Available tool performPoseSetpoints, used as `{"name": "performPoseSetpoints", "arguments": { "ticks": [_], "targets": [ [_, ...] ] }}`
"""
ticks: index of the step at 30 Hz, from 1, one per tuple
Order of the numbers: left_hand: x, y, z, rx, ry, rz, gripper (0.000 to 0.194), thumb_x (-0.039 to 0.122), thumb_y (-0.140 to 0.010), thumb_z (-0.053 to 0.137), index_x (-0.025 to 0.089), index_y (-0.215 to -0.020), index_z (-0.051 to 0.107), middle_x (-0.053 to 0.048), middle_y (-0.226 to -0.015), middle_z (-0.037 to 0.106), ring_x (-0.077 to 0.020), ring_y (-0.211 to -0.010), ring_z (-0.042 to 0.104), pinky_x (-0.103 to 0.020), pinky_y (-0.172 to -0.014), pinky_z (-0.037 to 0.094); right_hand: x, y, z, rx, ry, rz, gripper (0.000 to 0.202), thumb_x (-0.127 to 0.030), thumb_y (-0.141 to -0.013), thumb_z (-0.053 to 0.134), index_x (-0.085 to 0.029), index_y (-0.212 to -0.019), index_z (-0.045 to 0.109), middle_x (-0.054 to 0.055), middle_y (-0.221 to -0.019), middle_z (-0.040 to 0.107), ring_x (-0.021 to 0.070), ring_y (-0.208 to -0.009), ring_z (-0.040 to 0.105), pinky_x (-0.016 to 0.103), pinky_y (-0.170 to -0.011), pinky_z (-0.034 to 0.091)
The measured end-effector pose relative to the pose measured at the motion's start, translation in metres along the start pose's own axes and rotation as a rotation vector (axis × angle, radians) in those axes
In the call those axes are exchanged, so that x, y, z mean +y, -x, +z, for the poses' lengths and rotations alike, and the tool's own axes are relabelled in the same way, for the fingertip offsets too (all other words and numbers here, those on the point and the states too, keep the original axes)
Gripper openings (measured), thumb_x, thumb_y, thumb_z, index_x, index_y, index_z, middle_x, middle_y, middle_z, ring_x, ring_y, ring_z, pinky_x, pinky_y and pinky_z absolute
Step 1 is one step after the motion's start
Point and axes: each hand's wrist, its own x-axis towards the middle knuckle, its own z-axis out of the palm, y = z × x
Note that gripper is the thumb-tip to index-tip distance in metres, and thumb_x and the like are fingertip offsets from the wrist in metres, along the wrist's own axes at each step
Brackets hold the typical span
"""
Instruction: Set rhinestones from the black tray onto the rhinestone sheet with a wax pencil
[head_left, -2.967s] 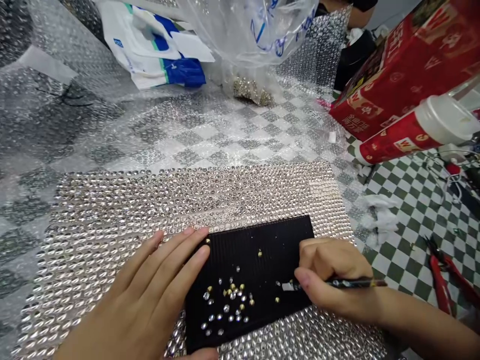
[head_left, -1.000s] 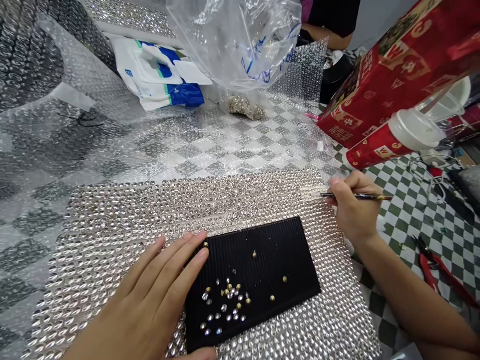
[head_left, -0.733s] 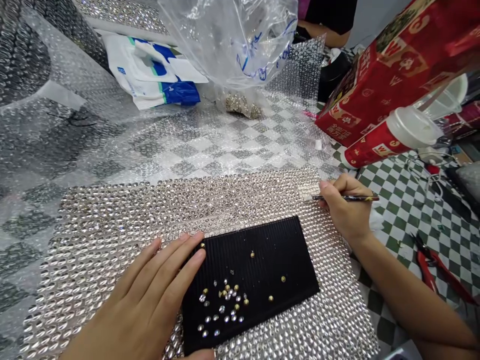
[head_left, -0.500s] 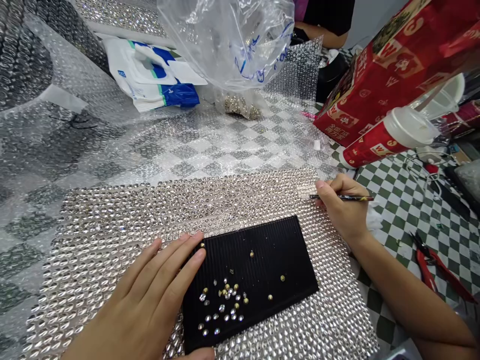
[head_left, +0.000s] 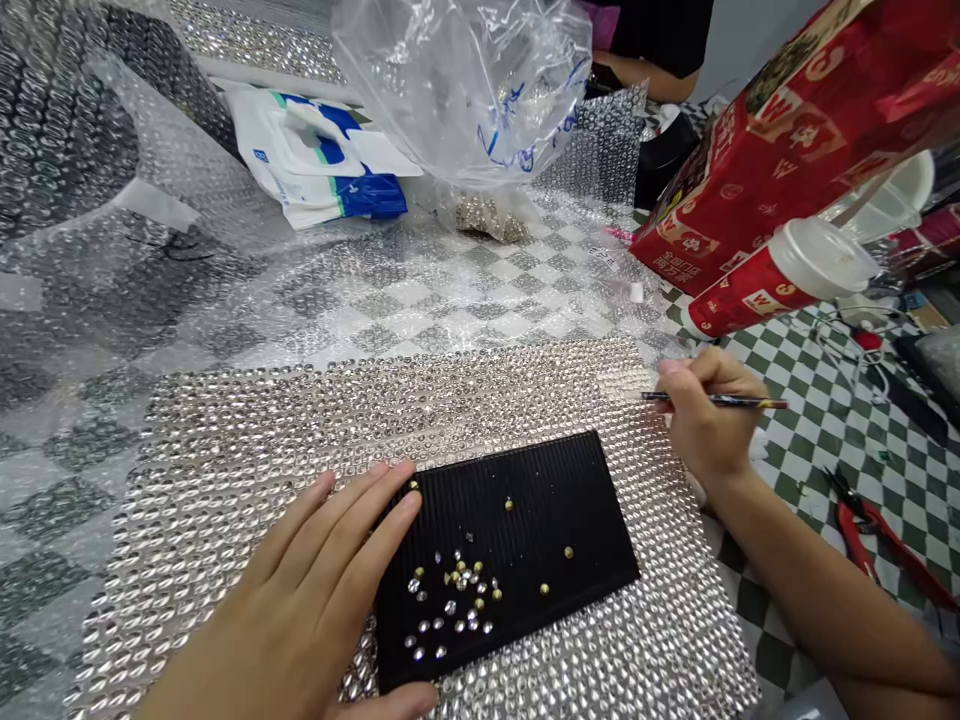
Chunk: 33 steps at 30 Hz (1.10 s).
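Pen (head_left: 746, 402) has been shifted from tray (head_left: 555, 515) to frame right, pinched by right hand (head_left: 709, 415); tray touched by left hand (head_left: 300, 590), fingers slightly parted.

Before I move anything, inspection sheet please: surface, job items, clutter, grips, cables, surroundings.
Surface: green-and-white checkered cover, partly under clear bubble wrap.
Job items: studded sheet laid out; black ribbed tray on it, holding loose clear and gold-coloured stones, mostly clustered toward its left.
Clutter: wipes pack, clear plastic bag, red bag, red cup, red-handled pliers.
Grips: left hand spread over the tray's left edge; right hand pinches a pen-like tool at the sheet's pale patch; tip contact unclear.
Cables: thin white cable, loosely looped near the cup.
Surroundings: another person's forearm at the back.
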Motion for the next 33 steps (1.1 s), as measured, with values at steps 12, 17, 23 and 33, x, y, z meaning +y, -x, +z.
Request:
{"name": "performPoseSetpoints", "arguments": {
  "ticks": [12,17,23,33],
  "targets": [
    [0.003,0.002,-0.004,-0.021,0.017,-0.029,0.080,0.051,-0.104,0.046,0.004,-0.163,0.023,-0.019,-0.167,0.027,-0.0354,-0.157,0.023,-0.051,-0.132,0.009,-0.080,0.060,0.013,-0.830,-0.231,0.038,0.040,-0.003,-0.088,0.060,-0.023,-0.069,0.031,-0.009,-0.055,0.039,0.0057,-0.046,0.041,0.019,-0.045,0.030],
    [0.006,-0.003,-0.005,-0.033,-0.022,0.004,0.077,0.053,-0.104,0.043,-0.001,-0.158,0.031,-0.022,-0.165,0.029,-0.0359,-0.156,0.022,-0.050,-0.132,0.008,-0.083,0.052,0.022,-0.804,-0.251,0.035,0.037,-0.003,-0.091,0.058,-0.023,-0.072,0.034,-0.009,-0.058,0.047,0.0049,-0.050,0.046,0.017,-0.049,0.036],
    [0.009,-0.005,-0.005,-0.045,-0.005,-0.044,0.075,0.052,-0.104,0.042,0.001,-0.158,0.031,-0.022,-0.165,0.029,-0.0373,-0.155,0.027,-0.052,-0.131,0.012,-0.082,0.061,0.042,-0.856,-0.267,-0.045,0.041,-0.010,-0.097,0.058,-0.023,-0.069,0.031,-0.008,-0.056,0.044,0.0051,-0.049,0.042,0.019,-0.048,0.034],
    [0.006,-0.008,-0.009,-0.048,-0.047,0.016,0.075,0.055,-0.104,0.043,-0.004,-0.150,0.038,-0.027,-0.160,0.033,-0.0405,-0.151,0.028,-0.052,-0.130,0.009,-0.085,0.061,0.042,-0.866,-0.126,-0.118,0.040,-0.009,-0.099,0.052,-0.023,-0.068,0.030,-0.007,-0.056,0.047,0.0049,-0.048,0.042,0.018,-0.047,0.033]
  ]
}}
